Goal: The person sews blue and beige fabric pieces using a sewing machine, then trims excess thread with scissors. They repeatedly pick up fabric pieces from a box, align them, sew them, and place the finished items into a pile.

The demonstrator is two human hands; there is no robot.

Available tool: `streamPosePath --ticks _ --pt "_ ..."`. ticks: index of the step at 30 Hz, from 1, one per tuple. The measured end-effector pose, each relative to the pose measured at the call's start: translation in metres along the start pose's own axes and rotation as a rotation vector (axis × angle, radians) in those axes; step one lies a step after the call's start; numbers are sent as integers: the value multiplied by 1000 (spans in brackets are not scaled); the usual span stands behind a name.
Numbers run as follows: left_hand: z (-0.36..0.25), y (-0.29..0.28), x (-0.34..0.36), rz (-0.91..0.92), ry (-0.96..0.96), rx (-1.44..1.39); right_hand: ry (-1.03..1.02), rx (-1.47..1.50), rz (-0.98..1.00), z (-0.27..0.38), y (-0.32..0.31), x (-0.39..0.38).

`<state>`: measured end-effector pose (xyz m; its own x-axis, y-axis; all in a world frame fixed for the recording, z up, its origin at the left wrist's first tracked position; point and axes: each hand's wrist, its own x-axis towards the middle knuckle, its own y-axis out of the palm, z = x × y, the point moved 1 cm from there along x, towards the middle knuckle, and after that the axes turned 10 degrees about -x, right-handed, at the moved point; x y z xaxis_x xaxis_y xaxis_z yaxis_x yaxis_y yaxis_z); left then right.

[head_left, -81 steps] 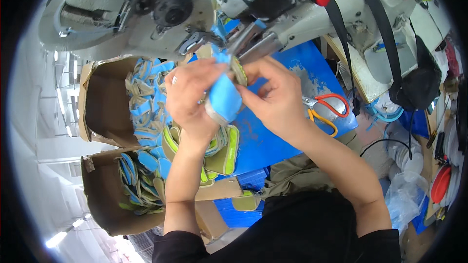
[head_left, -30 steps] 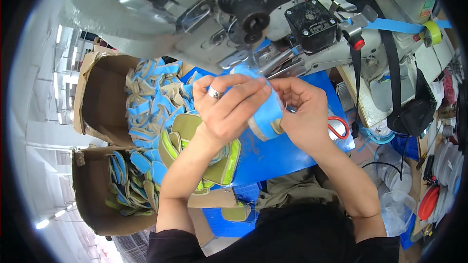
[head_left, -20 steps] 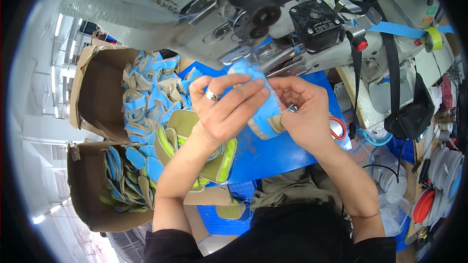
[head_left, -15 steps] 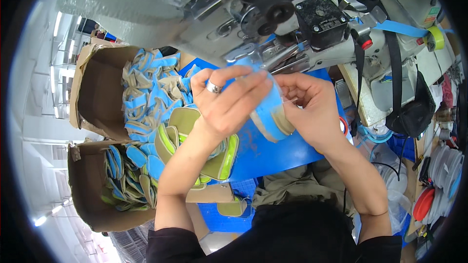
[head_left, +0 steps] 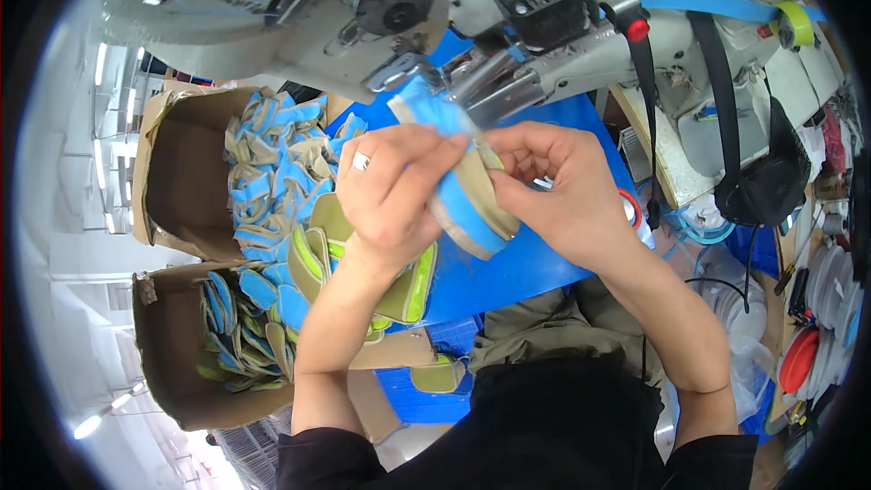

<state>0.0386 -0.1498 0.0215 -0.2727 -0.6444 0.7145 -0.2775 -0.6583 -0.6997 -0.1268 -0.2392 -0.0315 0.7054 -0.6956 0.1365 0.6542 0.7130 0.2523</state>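
Observation:
Between my hands is a curved fabric piece [head_left: 470, 210], blue with a beige border and a beige inner face, held just in front of the sewing machine [head_left: 494, 91]. My left hand [head_left: 392, 183], with a silver ring, grips its left side; the fingertips are slightly blurred. Thumb and fingers of my right hand [head_left: 567, 189] pinch its right edge. A small shiny bit shows by the right fingers, too small to name. Below my left wrist lie olive fabric pieces [head_left: 399, 295] with bright green edges.
Two cardboard boxes [head_left: 154, 177] stand at the left, beside a heap of blue and beige fabric pieces [head_left: 277, 163]. Under my hands is a blue tabletop [head_left: 553, 263]. A red ring-shaped handle [head_left: 630, 207] lies right of my right hand. Blue tape [head_left: 708, 2] runs to a yellow-green roll [head_left: 797, 25].
The view has shifted, so the machine appears farther left and higher. The fabric piece has turned in my hands and shows more of its beige face. Both hands still hold it.

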Motion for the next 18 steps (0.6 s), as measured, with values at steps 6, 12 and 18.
streamPosePath --ticks 6,12,18 --pt "-11 0 -3 32 -229 -204 -72 -57 -63 -11 5 -4" --pt "-9 -6 -6 68 -510 -399 -97 12 -91 -20 8 -3" --pt "-14 -9 -2 99 -587 -455 -60 83 -73 -22 11 -4"
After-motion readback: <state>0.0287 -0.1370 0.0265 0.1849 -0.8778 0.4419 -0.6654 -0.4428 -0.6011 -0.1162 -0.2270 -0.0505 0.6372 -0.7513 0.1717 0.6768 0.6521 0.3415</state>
